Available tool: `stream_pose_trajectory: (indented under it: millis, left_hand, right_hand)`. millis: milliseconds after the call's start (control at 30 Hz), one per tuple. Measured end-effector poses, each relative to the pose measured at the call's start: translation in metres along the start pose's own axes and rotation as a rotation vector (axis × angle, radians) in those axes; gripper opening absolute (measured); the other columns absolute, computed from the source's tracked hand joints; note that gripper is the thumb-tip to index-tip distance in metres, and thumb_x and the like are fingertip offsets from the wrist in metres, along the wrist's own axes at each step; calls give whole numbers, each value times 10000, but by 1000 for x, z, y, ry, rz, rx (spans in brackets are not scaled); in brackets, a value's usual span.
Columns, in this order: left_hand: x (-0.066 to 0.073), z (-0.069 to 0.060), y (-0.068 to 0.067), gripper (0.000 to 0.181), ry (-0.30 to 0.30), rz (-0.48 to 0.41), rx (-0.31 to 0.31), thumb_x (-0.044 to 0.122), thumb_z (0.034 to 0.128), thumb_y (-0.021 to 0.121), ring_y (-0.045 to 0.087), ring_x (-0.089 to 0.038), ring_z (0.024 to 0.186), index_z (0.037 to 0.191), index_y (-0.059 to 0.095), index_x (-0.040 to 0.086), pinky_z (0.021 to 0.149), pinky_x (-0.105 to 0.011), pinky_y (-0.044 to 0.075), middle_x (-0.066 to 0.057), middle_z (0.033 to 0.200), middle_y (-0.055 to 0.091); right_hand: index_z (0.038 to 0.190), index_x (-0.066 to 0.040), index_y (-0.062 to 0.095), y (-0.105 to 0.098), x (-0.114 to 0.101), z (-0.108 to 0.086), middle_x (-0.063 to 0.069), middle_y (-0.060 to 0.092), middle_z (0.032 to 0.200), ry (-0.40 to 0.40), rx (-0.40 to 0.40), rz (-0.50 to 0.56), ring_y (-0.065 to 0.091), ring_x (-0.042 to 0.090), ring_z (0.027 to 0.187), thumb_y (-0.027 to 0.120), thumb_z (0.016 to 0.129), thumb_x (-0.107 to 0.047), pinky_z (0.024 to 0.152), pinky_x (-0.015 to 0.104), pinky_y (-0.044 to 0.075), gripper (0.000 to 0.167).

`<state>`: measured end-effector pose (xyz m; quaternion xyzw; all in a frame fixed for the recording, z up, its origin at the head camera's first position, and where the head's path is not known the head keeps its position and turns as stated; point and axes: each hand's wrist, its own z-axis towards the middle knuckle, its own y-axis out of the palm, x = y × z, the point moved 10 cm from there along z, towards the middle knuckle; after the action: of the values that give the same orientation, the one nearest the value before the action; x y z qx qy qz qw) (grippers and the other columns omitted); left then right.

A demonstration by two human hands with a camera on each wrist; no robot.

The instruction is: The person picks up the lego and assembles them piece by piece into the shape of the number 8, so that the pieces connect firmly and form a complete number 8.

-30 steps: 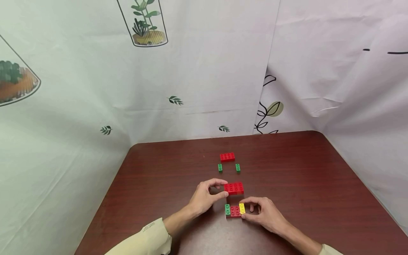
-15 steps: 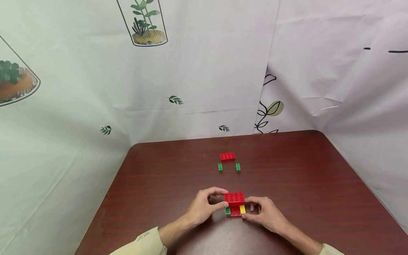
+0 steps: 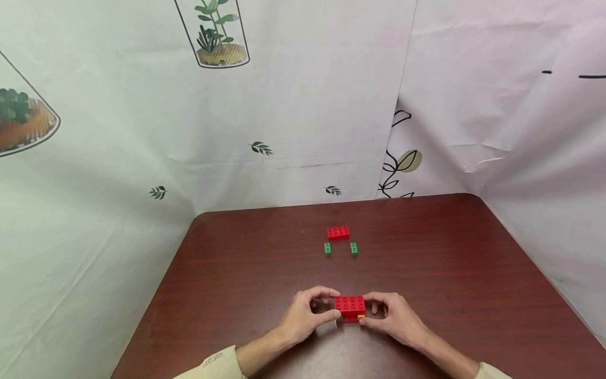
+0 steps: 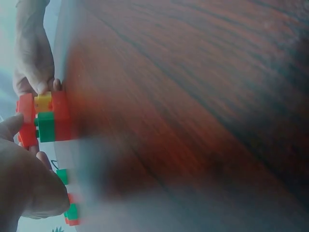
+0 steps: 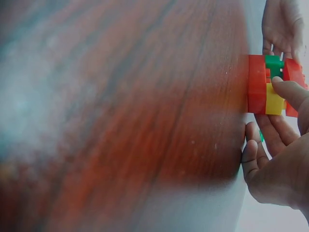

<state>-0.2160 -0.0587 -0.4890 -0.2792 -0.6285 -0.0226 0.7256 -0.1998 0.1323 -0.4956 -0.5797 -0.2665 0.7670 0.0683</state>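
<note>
My left hand (image 3: 303, 316) pinches a red eight-stud brick (image 3: 350, 304) by its left end, between thumb and fingers. It is held just over a small stack. The stack has a lower red brick (image 5: 257, 84) on the table, with a green brick (image 4: 47, 126) on its left end and a yellow brick (image 5: 274, 99) on its right end. Green studs still show in a narrow gap under the upper brick in the left wrist view. At the stack's right side, my right hand (image 3: 396, 318) pinches the yellow brick with thumb and finger.
Farther back on the brown table (image 3: 246, 263) lie another red brick (image 3: 338, 232) and two small green bricks, a left one (image 3: 327, 249) and a right one (image 3: 353, 249). White printed sheets (image 3: 303, 105) hang behind the table and along its sides.
The left hand has brought the upper red brick toward the person and over the stack, covering most of the green and yellow bricks in the head view. The right hand has stayed in place.
</note>
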Motion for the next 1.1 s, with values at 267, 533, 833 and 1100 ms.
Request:
stream_pose_trajectory:
  millis: [267,533,833,1100]
  left_hand:
    - [-1,-2,0,294,13,11,18,219,890,886,643,-196,993,1165,782,204,863,-310,454,61,1046,743]
    - [1,-4,0,300,26,11,29,215,883,893,645,-206,980,1160,779,215,849,-327,464,54,1037,742]
    - [2,-6,0,308,69,73,50,243,874,903,633,-159,931,1154,777,232,809,-303,471,4,1008,744]
    - [6,-8,-1,316,98,118,71,253,863,910,620,-133,917,1149,776,232,810,-294,469,3,990,737]
  right_hand:
    - [1118,-65,775,0,0,0,-30,598,793,6,3,4,456,6,625,924,836,-185,534,219,398,341]
    - [1126,-62,775,0,2,0,-26,600,798,28,-5,2,460,11,630,918,844,-191,539,221,398,342]
    - [1123,-68,777,0,2,0,-24,602,799,34,-1,4,465,14,633,915,850,-201,540,224,403,334]
    - [1104,-64,778,0,1,-1,-26,608,794,24,16,-10,467,7,629,919,842,-198,535,227,411,327]
